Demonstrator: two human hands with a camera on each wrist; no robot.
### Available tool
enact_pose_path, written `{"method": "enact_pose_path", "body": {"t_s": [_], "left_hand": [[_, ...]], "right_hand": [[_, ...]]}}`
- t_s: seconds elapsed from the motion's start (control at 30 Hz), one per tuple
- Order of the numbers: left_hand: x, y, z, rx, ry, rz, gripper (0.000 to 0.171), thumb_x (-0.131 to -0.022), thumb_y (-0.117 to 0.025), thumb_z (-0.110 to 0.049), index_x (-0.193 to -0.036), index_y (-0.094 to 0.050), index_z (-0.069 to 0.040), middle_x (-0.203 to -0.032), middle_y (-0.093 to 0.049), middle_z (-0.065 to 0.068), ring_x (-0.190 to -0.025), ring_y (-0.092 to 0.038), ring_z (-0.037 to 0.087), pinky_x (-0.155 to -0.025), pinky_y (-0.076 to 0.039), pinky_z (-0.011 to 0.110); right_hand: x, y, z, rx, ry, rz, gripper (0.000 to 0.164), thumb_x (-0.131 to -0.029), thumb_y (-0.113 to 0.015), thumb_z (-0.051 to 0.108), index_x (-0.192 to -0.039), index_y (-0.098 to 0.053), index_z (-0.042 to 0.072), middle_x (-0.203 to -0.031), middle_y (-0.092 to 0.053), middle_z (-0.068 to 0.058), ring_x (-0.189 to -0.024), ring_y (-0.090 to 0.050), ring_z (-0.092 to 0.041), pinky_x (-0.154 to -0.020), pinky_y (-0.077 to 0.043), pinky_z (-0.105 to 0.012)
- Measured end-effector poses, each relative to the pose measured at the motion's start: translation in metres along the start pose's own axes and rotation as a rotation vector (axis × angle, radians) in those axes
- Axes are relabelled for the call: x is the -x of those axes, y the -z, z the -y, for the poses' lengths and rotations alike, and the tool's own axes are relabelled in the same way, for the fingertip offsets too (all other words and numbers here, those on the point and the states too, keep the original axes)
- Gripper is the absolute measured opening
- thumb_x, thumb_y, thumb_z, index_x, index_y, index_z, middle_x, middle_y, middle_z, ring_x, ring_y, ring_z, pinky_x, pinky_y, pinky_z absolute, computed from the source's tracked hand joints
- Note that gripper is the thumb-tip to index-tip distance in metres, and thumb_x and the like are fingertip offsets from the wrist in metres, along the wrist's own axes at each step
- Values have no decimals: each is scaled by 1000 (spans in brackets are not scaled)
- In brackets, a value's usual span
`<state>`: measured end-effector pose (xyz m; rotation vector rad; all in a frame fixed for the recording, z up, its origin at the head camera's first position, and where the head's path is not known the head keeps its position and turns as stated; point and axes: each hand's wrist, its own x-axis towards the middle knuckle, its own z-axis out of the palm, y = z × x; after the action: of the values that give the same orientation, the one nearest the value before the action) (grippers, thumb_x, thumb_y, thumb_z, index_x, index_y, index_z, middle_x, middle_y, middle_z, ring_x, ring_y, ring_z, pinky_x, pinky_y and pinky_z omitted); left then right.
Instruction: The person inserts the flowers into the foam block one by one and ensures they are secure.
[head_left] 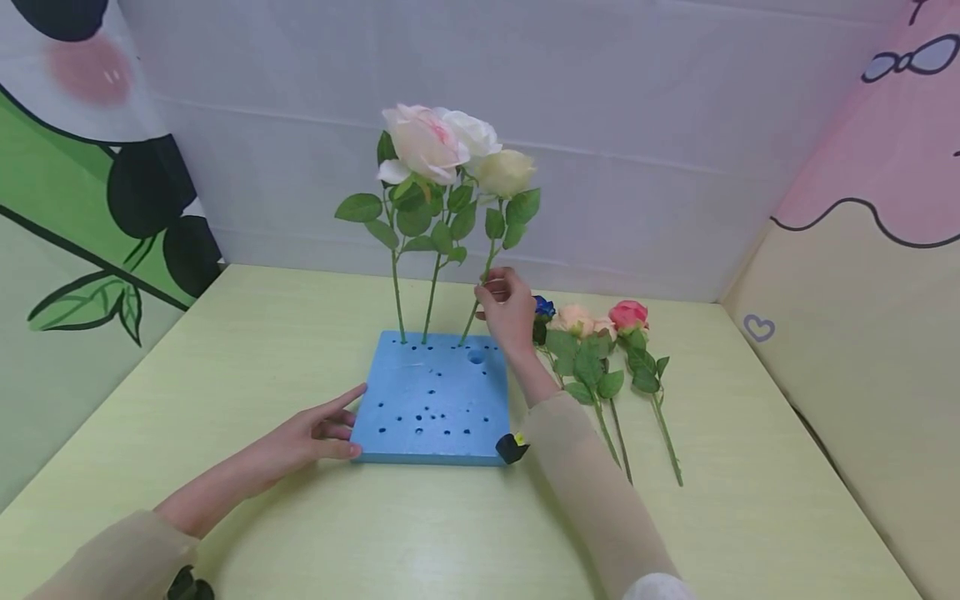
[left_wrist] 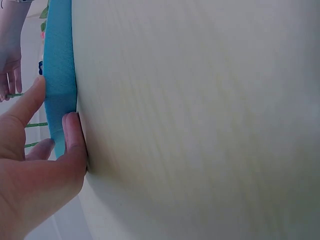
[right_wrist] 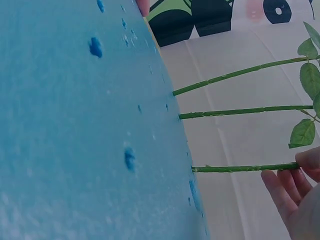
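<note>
A blue foam block [head_left: 435, 400] with many small holes lies on the table. Three artificial roses stand along its far edge: a large pink rose [head_left: 423, 146], a white rose [head_left: 474, 132] and a cream-yellow rose [head_left: 506, 173]. My right hand [head_left: 508, 308] pinches the cream-yellow rose's green stem [right_wrist: 240, 168] between thumb and fingertips, above the block, with the stem's lower end at the block's surface. My left hand [head_left: 318, 433] rests against the block's left side, thumb by the near corner; in the left wrist view, its fingertips [left_wrist: 73, 122] touch the side close to the table.
Right of the block lie more artificial flowers: a blue flower [head_left: 543, 307], peach roses [head_left: 576, 319] and a deep pink rose [head_left: 628, 315], stems toward me. A small black item [head_left: 512, 448] shows at the block's near right corner. A pale cloth wall [head_left: 637, 167] stands behind the table.
</note>
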<state>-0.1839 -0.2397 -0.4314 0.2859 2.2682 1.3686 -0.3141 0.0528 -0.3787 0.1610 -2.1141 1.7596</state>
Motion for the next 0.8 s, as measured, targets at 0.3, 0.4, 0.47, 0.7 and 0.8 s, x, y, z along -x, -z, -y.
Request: {"method": "enact_pose_path", "body": {"t_s": [0.3, 0.4, 0.47, 0.7, 0.8], "left_hand": [[-1, 0, 1, 1, -4, -1, 93, -88, -74, -33, -160, -16, -27, -141, -46, 18, -124, -52, 27, -99, -45, 41], [-2, 0, 1, -1, 0, 1, 93, -88, -74, -35, -160, -16, -27, -142, -46, 18, -124, -51, 27, -99, -45, 41], [-2, 0, 1, -3, 3, 1, 93, -88, -74, -36, -160, -15, -28, -142, -46, 18, -123, -52, 26, -99, -45, 41], [-2, 0, 2, 2, -5, 2, 93, -88, -74, -34, -160, -15, -27, -142, -46, 18, -124, -50, 27, -99, -44, 41], [-2, 0, 2, -2, -4, 2, 93, -88, -74, -34, -160, -15, -27, -143, -45, 19, -124, -51, 28, -99, -44, 41]], "right_hand": [[0, 3, -1, 56, 1, 17, 13, -93, -66, 11, -104, -66, 4, -100, -71, -19, -89, -71, -35, -74, -59, -52], [1, 3, -1, 80, 0, 36, 12, -94, -65, 13, -104, -66, 6, -100, -71, -17, -88, -72, -32, -74, -59, -49], [2, 2, -1, 91, 1, 45, 12, -95, -65, 12, -105, -66, 6, -100, -71, -17, -87, -72, -32, -72, -60, -47], [4, 0, 0, 104, -7, 67, 11, -95, -64, 10, -104, -64, 3, -101, -69, -18, -89, -70, -33, -73, -59, -49], [5, -2, 0, 125, -10, 84, 11, -96, -63, 10, -104, -64, 2, -101, -68, -18, -90, -70, -37, -73, -59, -50]]}}
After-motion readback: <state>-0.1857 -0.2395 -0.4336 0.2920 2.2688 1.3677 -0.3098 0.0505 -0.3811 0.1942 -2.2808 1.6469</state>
